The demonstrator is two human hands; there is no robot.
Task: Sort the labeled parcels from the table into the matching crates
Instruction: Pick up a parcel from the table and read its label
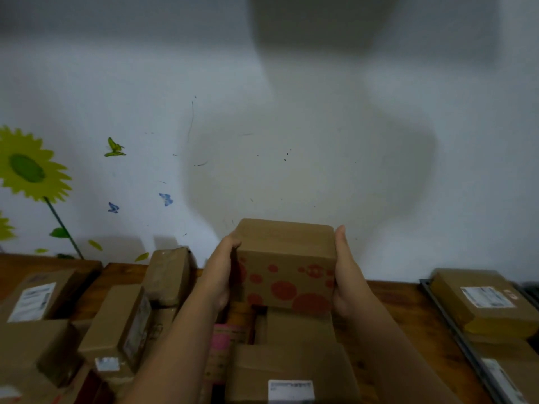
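Far left, brown cardboard parcels with white labels (32, 301) crowd the wooden table (402, 310), several leaning on one another. The left hand (221, 275) grips the left side of the brown cardboard box printed with red dots (287, 269), with its thumb hooked over the near edge. The right hand (344, 275) presses flat against the opposite side, fingers straight. The box is held up above the heap, off the table. No label shows on its visible faces, so it could be mis-sorted unless turned. Because the right side is held by pressure alone, the box could slip and topple the leaning stack beneath. Further right sits the grey-rimmed crate (455, 333), which already holds labelled parcels.
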